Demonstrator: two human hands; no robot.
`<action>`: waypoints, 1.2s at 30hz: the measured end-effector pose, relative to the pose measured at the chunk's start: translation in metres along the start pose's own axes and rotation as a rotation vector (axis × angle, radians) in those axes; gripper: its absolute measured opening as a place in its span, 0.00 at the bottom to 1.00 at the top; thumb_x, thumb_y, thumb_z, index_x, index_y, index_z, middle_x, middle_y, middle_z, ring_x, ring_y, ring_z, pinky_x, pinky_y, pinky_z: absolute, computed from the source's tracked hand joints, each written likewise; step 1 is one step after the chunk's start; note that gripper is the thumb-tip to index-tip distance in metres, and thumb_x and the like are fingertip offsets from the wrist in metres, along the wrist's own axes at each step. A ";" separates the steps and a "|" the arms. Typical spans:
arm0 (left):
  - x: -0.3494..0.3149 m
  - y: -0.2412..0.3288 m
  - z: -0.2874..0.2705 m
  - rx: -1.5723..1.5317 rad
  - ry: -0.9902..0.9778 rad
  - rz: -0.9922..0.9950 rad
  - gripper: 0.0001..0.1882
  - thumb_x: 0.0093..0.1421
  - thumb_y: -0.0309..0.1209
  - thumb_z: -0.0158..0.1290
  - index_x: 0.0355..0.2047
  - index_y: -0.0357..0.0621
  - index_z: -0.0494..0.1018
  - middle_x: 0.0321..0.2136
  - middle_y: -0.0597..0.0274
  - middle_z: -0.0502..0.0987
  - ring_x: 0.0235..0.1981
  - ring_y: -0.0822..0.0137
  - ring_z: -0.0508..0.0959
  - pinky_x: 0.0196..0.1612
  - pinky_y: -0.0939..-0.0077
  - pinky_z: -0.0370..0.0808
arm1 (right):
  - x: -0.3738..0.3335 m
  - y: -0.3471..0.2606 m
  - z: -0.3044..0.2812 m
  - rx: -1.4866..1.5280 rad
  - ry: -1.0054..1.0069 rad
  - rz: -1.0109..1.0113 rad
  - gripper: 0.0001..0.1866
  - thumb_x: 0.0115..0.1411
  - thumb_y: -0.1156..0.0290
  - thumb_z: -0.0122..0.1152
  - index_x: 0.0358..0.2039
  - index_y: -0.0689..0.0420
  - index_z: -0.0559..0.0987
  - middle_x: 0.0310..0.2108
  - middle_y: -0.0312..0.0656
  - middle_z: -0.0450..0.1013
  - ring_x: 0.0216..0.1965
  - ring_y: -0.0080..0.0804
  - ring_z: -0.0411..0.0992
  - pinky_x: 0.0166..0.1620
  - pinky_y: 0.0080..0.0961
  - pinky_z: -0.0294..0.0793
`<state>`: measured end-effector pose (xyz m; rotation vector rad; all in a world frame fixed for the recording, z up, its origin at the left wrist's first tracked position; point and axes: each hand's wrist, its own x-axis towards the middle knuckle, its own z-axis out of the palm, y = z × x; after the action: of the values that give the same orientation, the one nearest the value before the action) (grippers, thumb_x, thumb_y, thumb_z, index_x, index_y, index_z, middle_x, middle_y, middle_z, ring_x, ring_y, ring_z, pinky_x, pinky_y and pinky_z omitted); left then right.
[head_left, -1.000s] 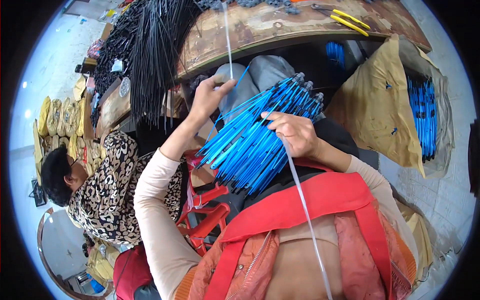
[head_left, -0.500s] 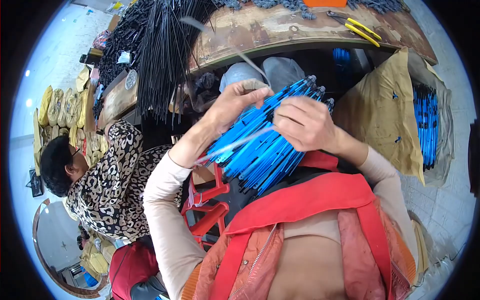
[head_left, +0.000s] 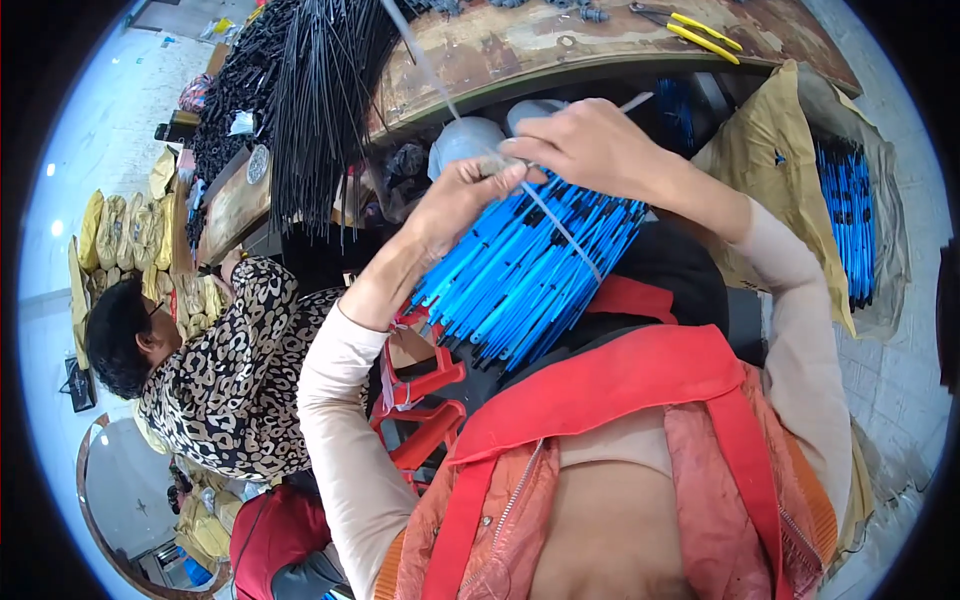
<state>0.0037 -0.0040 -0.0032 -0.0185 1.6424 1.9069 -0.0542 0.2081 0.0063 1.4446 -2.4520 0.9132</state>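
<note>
A thick bundle of thin blue rods with black tips (head_left: 540, 270) lies slanted over my lap. A narrow, pale translucent strap (head_left: 568, 236) runs across it, and one long end rises from my fingers toward the table. My left hand (head_left: 465, 200) is closed at the upper left of the bundle, pinching the strap between thumb and fingers. Just above, my right hand (head_left: 600, 150) is closed with its back up, its fingertips close to my left thumb. Another strap end sticks out behind the right hand; its exact grip is partly hidden.
Pliers with yellow handles (head_left: 705, 38) lie on the worn wooden table (head_left: 500, 50). Long black rods (head_left: 320, 120) hang over its left edge. At right, an open brown sack (head_left: 750, 150) holds more blue rods. Beside me on the left sits a person in a patterned top (head_left: 225, 380), near a red stool (head_left: 430, 430).
My right hand has moved up and left from the bundle's middle to my left fingers. The strap, loose across the front before, now lies over the bundle's right part.
</note>
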 end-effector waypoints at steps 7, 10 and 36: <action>0.014 -0.005 -0.007 1.345 0.349 0.516 0.12 0.64 0.34 0.53 0.32 0.36 0.76 0.24 0.43 0.77 0.28 0.47 0.79 0.31 0.60 0.73 | -0.089 -0.070 -0.020 0.620 -0.393 0.291 0.11 0.68 0.66 0.48 0.34 0.60 0.74 0.27 0.46 0.74 0.31 0.44 0.76 0.37 0.34 0.73; 0.029 -0.018 -0.012 1.288 0.333 0.525 0.11 0.64 0.33 0.52 0.30 0.37 0.70 0.23 0.38 0.70 0.28 0.38 0.72 0.28 0.56 0.69 | -0.099 -0.078 -0.009 0.791 -0.259 0.233 0.08 0.66 0.69 0.50 0.35 0.60 0.73 0.27 0.47 0.75 0.28 0.44 0.76 0.33 0.33 0.73; -0.072 0.053 0.054 0.796 0.398 0.355 0.18 0.70 0.38 0.43 0.36 0.36 0.76 0.35 0.61 0.80 0.32 0.76 0.75 0.39 0.82 0.72 | -0.055 0.089 0.096 1.402 -0.519 0.216 0.12 0.63 0.67 0.57 0.33 0.63 0.82 0.23 0.32 0.72 0.24 0.22 0.68 0.30 0.23 0.68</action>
<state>0.0584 0.0115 0.0849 0.2450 2.7293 1.3936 -0.0840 0.2254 -0.1315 1.8327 -2.1892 2.9825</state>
